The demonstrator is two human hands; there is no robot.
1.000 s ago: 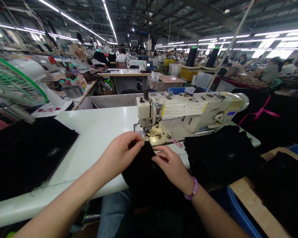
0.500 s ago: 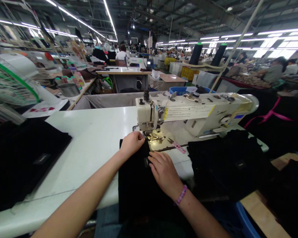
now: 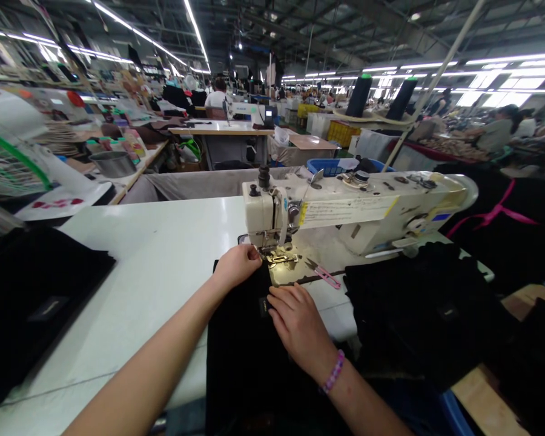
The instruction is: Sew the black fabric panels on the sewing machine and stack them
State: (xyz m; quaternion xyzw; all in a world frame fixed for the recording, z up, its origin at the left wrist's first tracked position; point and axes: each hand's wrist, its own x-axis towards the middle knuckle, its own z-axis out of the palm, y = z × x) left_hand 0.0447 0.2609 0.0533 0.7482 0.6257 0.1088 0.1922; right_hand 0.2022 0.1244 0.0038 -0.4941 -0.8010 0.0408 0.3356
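Observation:
A black fabric piece (image 3: 240, 339) lies on the white table (image 3: 154, 266) in front of the cream sewing machine (image 3: 349, 209). My left hand (image 3: 236, 266) pinches the fabric's top edge close to the presser foot (image 3: 279, 257). My right hand (image 3: 297, 324) rests flat on the fabric, fingers stretched out beside a small label (image 3: 263, 307) sewn on it. A purple bead bracelet sits on my right wrist.
Pink-handled snips (image 3: 322, 275) lie on the machine bed. Black fabric stacks sit at the left (image 3: 31, 303) and right (image 3: 427, 303). Two black thread cones (image 3: 358, 97) stand behind. A green-rimmed fan (image 3: 9, 163) is at far left. Other workers sit at distant tables.
Both hands pushed the black fabric forward onto the table toward the presser foot. My right hand went from pinching the edge to lying flat on the cloth.

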